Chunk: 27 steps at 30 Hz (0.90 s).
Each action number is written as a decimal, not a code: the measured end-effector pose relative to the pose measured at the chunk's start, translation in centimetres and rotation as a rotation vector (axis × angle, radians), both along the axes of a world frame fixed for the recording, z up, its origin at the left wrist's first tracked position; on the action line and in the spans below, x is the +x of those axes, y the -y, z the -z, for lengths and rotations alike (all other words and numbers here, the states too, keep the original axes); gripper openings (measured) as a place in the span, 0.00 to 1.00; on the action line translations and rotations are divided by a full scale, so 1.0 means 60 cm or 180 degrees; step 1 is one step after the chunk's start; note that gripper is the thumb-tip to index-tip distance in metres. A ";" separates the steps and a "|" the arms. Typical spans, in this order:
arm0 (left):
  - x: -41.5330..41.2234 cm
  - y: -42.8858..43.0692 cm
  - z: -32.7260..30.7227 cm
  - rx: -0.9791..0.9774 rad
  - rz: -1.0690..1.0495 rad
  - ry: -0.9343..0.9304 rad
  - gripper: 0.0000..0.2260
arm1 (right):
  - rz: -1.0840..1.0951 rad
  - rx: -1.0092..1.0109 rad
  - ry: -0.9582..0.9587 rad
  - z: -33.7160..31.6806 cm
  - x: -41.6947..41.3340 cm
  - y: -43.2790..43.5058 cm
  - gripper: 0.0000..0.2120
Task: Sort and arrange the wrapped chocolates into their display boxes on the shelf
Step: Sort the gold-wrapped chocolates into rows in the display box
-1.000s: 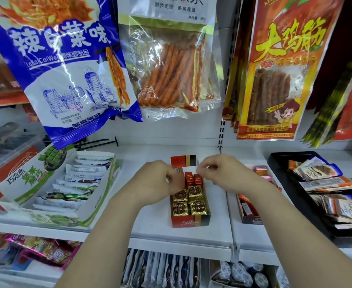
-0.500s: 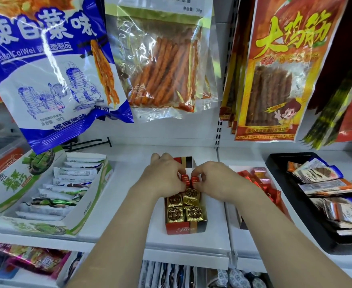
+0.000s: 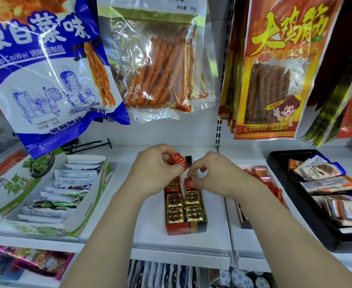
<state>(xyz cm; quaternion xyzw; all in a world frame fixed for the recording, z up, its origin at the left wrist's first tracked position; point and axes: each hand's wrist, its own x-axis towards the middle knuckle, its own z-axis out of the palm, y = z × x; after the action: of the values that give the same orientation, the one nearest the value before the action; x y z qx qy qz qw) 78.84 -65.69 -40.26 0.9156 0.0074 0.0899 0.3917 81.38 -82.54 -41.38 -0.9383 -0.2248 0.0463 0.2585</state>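
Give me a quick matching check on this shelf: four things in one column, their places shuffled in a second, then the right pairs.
Things:
1. red chocolate
2. gold chocolates
3. black tray
4. green-and-white box

Places:
A. far right of the shelf
B. pinched in the left hand, above the back of the box
C. left part of the shelf
D. front rows of the red display box

Pairs: 1-B, 2-D, 3-A, 4-C

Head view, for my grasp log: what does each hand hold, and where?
Left hand pinches a red foil-wrapped square chocolate by its lower edge; right hand: cannot be told.
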 end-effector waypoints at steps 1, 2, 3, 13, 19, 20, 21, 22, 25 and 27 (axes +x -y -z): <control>-0.003 -0.001 -0.002 -0.0085 -0.0048 0.0041 0.07 | -0.0056 -0.0001 -0.0043 -0.003 -0.001 -0.001 0.11; -0.005 -0.002 -0.003 -0.0126 -0.0072 0.0064 0.07 | -0.0127 -0.0053 -0.0111 -0.004 -0.002 -0.001 0.11; -0.007 -0.003 -0.005 -0.0147 -0.0079 0.0070 0.07 | -0.0204 -0.0132 -0.0188 -0.002 -0.004 -0.003 0.12; -0.006 0.009 0.014 -0.0042 -0.0172 0.0226 0.09 | 0.0215 0.0219 -0.0223 0.021 0.007 -0.002 0.07; -0.010 -0.002 0.022 -0.0012 -0.0231 0.0303 0.08 | 0.0678 0.0115 -0.0135 0.030 0.009 -0.019 0.10; -0.010 -0.004 0.022 0.0010 -0.0226 0.0293 0.08 | 0.0694 0.0065 -0.0144 0.032 0.009 -0.023 0.11; -0.011 -0.005 0.023 0.0026 -0.0220 0.0275 0.08 | 0.0720 0.0006 -0.0161 0.032 0.009 -0.027 0.12; -0.012 -0.006 0.024 0.0022 -0.0210 0.0258 0.07 | 0.0756 -0.0053 -0.0200 0.034 0.009 -0.032 0.13; -0.016 -0.007 0.025 -0.0130 -0.0125 0.0240 0.06 | 0.0872 -0.0138 -0.0309 0.040 0.012 -0.042 0.14; -0.016 -0.007 0.024 -0.0265 -0.0072 0.0235 0.05 | 0.0951 -0.0197 -0.0261 0.040 0.012 -0.045 0.13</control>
<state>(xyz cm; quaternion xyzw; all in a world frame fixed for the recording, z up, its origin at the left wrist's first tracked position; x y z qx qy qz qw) 77.86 -65.24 -41.73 0.8945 0.0071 0.1277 0.4285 82.07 -79.82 -43.79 -0.9662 -0.0704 0.0526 0.2424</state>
